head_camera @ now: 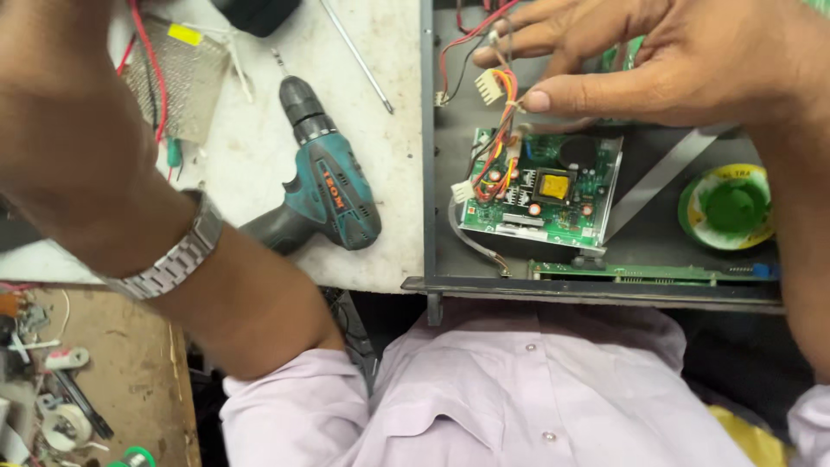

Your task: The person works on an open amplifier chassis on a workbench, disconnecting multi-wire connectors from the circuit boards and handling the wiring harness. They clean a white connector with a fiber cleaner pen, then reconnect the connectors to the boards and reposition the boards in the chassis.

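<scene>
My right hand (657, 52) reaches into an open dark metal chassis (430, 173), its thumb and fingers pinched on a bundle of red, yellow and black wires (504, 95) with a white plug (491, 85). The wires run down to a green circuit board (545, 190) with a yellow transformer. My left hand (60, 121) is raised at the upper left, close to the camera and cut off by the frame edge, with a metal watch (169, 259) on the wrist. Its fingers are hidden. A red wire (149, 52) passes beside it.
A teal cordless drill (324, 186) lies on the white worktop left of the chassis, with a long thin rod (356, 56) above it. A perforated metal plate (177, 73) lies at upper left. A green-centred tape roll (729, 207) sits inside the chassis. Small parts clutter the brown bench (52, 389).
</scene>
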Motion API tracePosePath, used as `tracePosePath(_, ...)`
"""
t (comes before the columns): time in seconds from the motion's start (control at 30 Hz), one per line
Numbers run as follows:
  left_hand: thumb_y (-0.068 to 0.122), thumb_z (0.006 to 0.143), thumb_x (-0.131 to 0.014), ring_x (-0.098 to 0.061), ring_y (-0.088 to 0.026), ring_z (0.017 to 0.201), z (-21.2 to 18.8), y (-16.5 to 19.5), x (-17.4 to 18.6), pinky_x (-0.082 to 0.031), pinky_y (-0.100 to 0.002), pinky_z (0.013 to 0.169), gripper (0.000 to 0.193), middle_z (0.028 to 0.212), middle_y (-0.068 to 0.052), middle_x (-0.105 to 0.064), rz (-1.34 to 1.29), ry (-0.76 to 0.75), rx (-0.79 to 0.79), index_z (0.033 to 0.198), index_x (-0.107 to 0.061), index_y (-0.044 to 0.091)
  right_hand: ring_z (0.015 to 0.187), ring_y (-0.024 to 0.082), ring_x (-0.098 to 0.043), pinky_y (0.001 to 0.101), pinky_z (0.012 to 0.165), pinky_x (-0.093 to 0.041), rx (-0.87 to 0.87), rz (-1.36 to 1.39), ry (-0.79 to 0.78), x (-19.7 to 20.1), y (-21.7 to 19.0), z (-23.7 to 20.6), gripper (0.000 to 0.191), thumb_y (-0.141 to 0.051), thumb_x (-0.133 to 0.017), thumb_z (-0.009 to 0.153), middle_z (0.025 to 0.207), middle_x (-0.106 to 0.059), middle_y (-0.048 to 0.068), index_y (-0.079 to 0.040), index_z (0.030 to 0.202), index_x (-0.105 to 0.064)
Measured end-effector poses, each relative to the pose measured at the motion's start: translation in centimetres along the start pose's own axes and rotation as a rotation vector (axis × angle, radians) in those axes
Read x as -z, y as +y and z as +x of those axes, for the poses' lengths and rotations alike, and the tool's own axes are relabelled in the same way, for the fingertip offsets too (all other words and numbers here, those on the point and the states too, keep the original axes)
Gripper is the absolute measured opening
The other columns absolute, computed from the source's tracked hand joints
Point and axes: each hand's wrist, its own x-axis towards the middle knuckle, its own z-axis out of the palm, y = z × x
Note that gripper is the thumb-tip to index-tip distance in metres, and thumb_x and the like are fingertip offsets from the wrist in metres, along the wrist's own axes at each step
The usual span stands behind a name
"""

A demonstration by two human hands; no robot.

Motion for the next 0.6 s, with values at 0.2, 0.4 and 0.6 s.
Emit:
tracePosePath(0.2, 0.002, 0.106, -0.089, -0.069, -0.02, 0.078, -6.5, -0.3, 3.0, -0.054, -0.03, 0.073, 0.019, 0.094, -0.012, -0.073, -0.649, -0.045, 0.449, 0.103, -0.071, -0.003, 0.096, 0.02, -0.074, 0.0341, 0.078, -0.058, -0.247, -0.181, 0.098, -1.3, -0.3, 0.5, 0.013, -0.013, -0.077, 0.094, 0.096, -0.076, 0.015, 0.0, 0.094, -0.076)
tracePosePath(0.4, -0.002, 0.095, -0.081, -0.072, -0.03, 0.103, -14.1, 7.5, 5.8, -0.059, -0.037, 0.091, 0.023, 0.117, -0.015, -0.072, -0.386, 0.142, 0.575, 0.114, -0.068, 0.002, 0.072, 0.019, -0.069, 0.0339, 0.069, -0.058, -0.192, -0.14, -0.021, -1.9, 0.6, 0.7, 0.042, -0.017, -0.071, 0.088, 0.113, -0.077, 0.011, -0.006, 0.129, -0.071)
tracePosePath(0.6, 0.002, 0.085, -0.08, -0.07, -0.032, 0.1, -19.8, 13.9, 7.9, -0.059, -0.042, 0.088, 0.026, 0.114, -0.015, -0.07, -0.471, 0.094, 0.468, 0.108, -0.068, 0.001, 0.077, 0.021, -0.072, 0.036, 0.071, -0.059, -0.313, -0.294, -0.056, -3.9, 0.7, 1.4, 0.041, -0.018, -0.073, 0.091, 0.109, -0.078, 0.012, -0.008, 0.13, -0.073)
